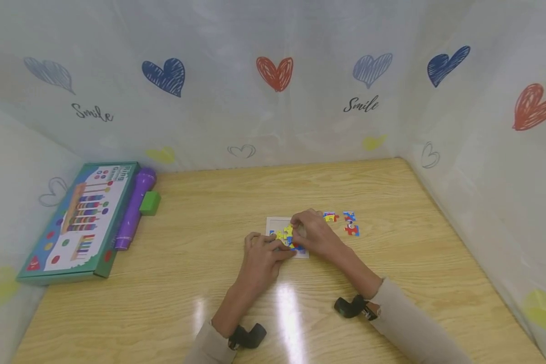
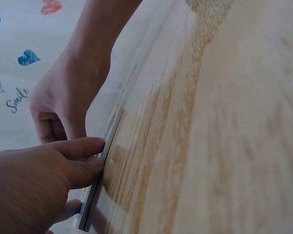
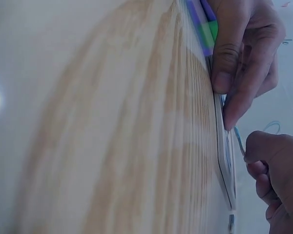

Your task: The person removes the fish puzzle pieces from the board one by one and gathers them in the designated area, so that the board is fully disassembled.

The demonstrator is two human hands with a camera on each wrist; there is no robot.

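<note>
A small jigsaw puzzle tray [image 1: 304,255] with a pale border lies on the table, partly filled with yellow, blue and red pieces. My left hand [image 1: 261,257] holds the tray at its left and near sides; in the left wrist view its thumb and forefinger meet the tray's edge [image 2: 92,200]. Over the tray's right part, my right hand [image 1: 316,233] pinches a thin puzzle piece [image 3: 240,140], seen tilted up on edge in the right wrist view. The piece's picture is hidden by the fingers. Loose puzzle pieces [image 1: 351,229] lie just right of that hand.
On the left of the wooden table [image 1: 200,212] lies a boxed ring game [image 1: 86,217]. Beside it are a purple cylinder [image 1: 134,210] and a green block [image 1: 150,203]. A pale curtain [image 1: 218,116] printed with hearts rises behind and at both sides.
</note>
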